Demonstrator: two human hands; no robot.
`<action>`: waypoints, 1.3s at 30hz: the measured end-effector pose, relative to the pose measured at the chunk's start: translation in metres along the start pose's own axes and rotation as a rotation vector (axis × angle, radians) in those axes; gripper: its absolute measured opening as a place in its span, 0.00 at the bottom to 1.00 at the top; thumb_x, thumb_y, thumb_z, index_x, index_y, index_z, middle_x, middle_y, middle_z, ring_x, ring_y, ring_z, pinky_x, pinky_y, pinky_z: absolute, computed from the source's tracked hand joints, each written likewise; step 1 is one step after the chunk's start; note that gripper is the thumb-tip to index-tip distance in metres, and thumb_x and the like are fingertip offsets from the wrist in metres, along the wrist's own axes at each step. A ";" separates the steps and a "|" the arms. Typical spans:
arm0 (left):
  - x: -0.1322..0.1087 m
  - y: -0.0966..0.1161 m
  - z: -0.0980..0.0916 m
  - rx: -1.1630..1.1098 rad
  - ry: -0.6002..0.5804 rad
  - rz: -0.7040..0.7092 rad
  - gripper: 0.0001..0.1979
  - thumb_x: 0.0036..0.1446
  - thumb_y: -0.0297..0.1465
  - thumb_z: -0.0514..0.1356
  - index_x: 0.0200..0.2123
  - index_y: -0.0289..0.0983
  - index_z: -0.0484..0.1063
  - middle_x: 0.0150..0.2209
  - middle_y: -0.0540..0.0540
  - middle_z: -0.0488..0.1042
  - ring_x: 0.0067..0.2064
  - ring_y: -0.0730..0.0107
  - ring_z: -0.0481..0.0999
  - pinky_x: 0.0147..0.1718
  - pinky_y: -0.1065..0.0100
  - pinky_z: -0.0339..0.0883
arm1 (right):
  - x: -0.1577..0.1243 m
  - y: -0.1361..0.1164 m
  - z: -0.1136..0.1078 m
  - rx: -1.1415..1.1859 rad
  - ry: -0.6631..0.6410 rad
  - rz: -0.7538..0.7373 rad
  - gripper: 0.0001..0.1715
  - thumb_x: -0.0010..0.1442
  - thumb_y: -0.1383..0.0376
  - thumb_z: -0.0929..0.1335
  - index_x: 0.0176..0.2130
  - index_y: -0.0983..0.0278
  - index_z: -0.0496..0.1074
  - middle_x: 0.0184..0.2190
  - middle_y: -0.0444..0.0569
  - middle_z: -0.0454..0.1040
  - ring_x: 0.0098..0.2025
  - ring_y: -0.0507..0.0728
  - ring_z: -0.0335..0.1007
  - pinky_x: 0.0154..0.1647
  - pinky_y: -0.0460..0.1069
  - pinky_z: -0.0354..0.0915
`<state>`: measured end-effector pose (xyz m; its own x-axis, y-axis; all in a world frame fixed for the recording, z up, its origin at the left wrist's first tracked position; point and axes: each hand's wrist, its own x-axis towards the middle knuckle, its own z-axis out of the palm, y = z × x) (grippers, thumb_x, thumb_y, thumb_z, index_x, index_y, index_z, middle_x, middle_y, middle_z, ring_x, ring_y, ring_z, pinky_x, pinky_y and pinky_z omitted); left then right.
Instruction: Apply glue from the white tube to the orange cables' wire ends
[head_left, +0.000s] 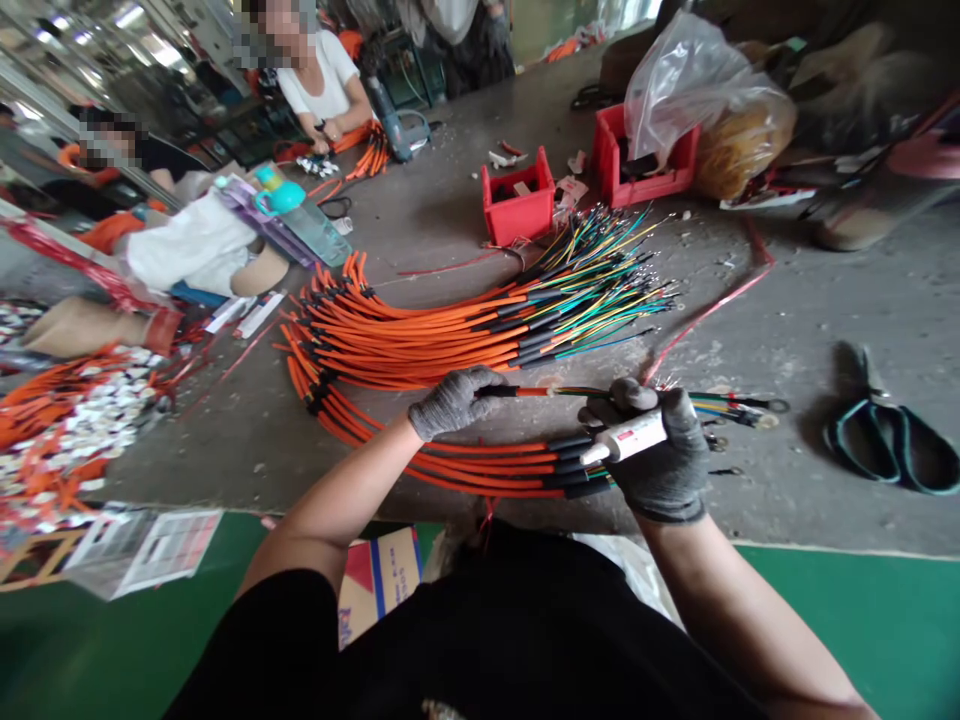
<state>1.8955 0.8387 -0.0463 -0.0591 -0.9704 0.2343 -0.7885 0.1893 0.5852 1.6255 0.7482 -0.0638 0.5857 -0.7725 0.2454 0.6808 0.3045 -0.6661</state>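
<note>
My left hand (456, 404), in a grey glove, pinches the black sleeve of an orange cable (531, 391). My right hand (666, 465), also gloved, grips a small white tube (636, 437) with a pointed nozzle aimed left. Thin coloured wires from the cable run behind the right fingers and come out on the right with ring terminals (777, 406). Whether the right fingers also hold these wires, I cannot tell. Below my hands lies a small bundle of orange cables (480, 468) with black sleeves. Beyond them is a larger cable bundle (420, 335), its wire ends fanned to the right.
Scissors (883, 425) lie at the right. Two red bins (519, 208) and a clear plastic bag (694, 85) stand at the back. A bottle (311, 220) and a heap of orange cables with white connectors (112, 410) are at left. A co-worker (322, 85) handles cables across the table.
</note>
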 end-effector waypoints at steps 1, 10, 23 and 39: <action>-0.002 0.000 0.000 -0.008 0.017 -0.032 0.11 0.62 0.32 0.65 0.45 0.34 0.80 0.44 0.37 0.84 0.47 0.59 0.84 0.50 0.59 0.77 | 0.000 0.000 0.000 -0.006 -0.004 0.000 0.24 0.70 0.46 0.61 0.32 0.56 0.71 0.26 0.44 0.60 0.26 0.57 0.58 0.24 0.51 0.64; 0.011 0.046 0.017 -0.200 0.057 -0.029 0.13 0.61 0.35 0.68 0.44 0.32 0.82 0.41 0.39 0.86 0.42 0.61 0.85 0.43 0.65 0.77 | -0.011 0.004 0.011 0.091 0.038 -0.015 0.18 0.64 0.46 0.70 0.33 0.55 0.79 0.35 0.45 0.72 0.27 0.54 0.60 0.27 0.52 0.67; 0.013 0.071 0.031 -0.027 0.159 0.092 0.12 0.67 0.37 0.64 0.47 0.37 0.81 0.42 0.42 0.86 0.43 0.62 0.86 0.46 0.63 0.79 | -0.019 -0.013 0.019 -0.118 0.159 -0.007 0.24 0.58 0.42 0.75 0.32 0.58 0.87 0.37 0.47 0.79 0.33 0.53 0.74 0.35 0.50 0.74; 0.012 0.007 0.021 0.218 -0.134 0.044 0.18 0.69 0.42 0.61 0.56 0.40 0.78 0.52 0.39 0.83 0.55 0.53 0.82 0.55 0.54 0.77 | 0.003 -0.019 0.007 0.151 0.285 0.169 0.22 0.51 0.45 0.80 0.33 0.60 0.83 0.28 0.42 0.78 0.27 0.52 0.72 0.28 0.48 0.73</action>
<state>1.8763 0.8250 -0.0561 -0.1652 -0.9760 0.1420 -0.8960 0.2087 0.3921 1.6180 0.7441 -0.0454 0.5638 -0.8220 -0.0802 0.6544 0.5039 -0.5638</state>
